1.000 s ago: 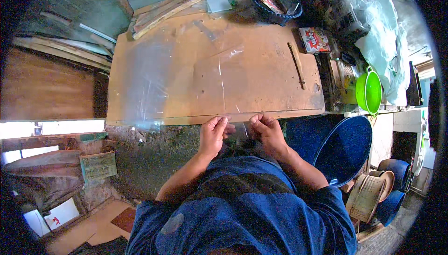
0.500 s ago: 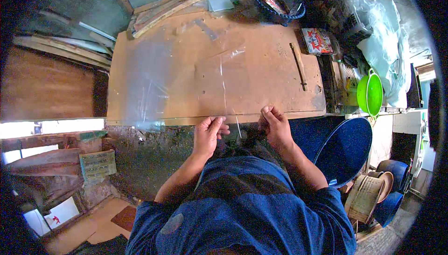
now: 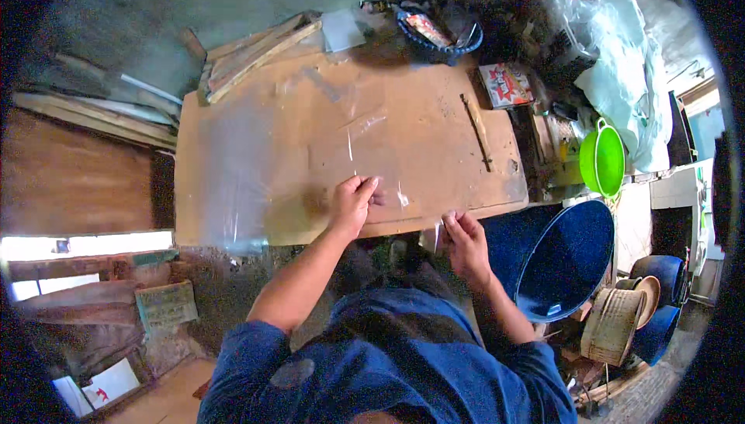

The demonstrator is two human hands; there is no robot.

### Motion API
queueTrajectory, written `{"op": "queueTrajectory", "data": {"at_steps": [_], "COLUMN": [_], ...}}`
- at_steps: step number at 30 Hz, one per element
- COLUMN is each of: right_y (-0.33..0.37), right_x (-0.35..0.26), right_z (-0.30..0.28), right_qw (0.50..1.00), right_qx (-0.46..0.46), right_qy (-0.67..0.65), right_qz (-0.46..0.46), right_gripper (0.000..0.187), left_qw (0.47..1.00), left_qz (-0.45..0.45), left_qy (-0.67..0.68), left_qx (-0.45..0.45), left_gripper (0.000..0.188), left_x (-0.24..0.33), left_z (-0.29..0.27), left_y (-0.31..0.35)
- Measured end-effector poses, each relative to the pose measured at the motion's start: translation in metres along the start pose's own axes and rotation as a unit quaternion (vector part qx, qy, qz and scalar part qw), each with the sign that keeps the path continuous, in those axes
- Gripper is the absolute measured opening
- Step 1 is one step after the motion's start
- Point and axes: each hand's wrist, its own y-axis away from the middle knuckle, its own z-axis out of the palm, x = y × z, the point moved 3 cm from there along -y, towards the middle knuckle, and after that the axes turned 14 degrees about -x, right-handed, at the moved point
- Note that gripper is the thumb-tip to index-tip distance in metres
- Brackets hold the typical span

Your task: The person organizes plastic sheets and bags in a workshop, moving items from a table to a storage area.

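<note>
Clear plastic film (image 3: 402,199): partly on the front-middle of the tan board (image 3: 434,144), partly at its front edge between the hands; outline faint, full extent hard to tell;
Long axis: uncertain; a bright crease running front to back over the board, near end pointing toward the left hand (image 3: 359,199); a slanting glint farther in, rising toward the board's right;
Left hand's fingers: drawn narrow, thumb against forefinger, above the board just inside its front edge; cannot tell whether film is caught between;
Right hand (image 3: 466,241): at the board's front edge, mostly on the near side; thumb and forefinger pinched on film, with a pale glint just left of the tips;
Against the earlier frame: left hand shifted inward from the board's edge, right hand drawn nearer the body; formerly almost level, now on a diagonal; board tilted differently in view;
Hazy sheet (image 3: 240,168): spread over the board's left end, drooping past its front edge;
Wooden stick (image 3: 477,133): lying near the board's right end, pointing mostly front to back;
Green basin (image 3: 602,161): beyond the board's right end;
Blue tub (image 3: 570,257): tilted, below the board's front-right corner.
</note>
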Motion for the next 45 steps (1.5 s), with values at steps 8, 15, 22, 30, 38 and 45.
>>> {"op": "queueTrajectory", "data": {"at_steps": [8,15,22,30,38,45], "right_y": [0.061,0.084,0.074,0.075,0.076,0.070], "right_x": [0.022,0.040,0.039,0.046,0.052,0.047], "right_z": [-0.041,-0.045,-0.038,-0.038,-0.038,-0.031], "right_qw": [0.994,0.987,0.983,0.979,0.982,0.987], "right_qx": [0.092,0.155,0.173,0.190,0.174,0.149], "right_qy": [0.055,0.049,0.046,0.042,0.043,0.030], "right_qz": [0.018,0.012,0.036,0.058,0.056,0.061], "right_gripper": [0.010,0.010,0.010,0.011,0.010,0.012], "left_qw": [0.997,0.999,0.996,0.963,0.787,0.893], "left_qz": [-0.076,-0.045,-0.045,0.021,0.047,0.243], "left_qy": [0.006,0.014,-0.045,-0.265,-0.610,-0.377], "left_qx": [-0.028,-0.002,-0.062,-0.051,0.076,0.035], "left_gripper": [0.016,0.013,0.023,0.069,0.071,0.038], "left_x": [-0.013,0.018,0.003,0.008,0.013,0.046], "left_z": [0.002,0.004,-0.025,-0.028,-0.050,-0.007], "left_y": [-0.155,-0.267,-0.324,-0.348,-0.349,-0.267]}}
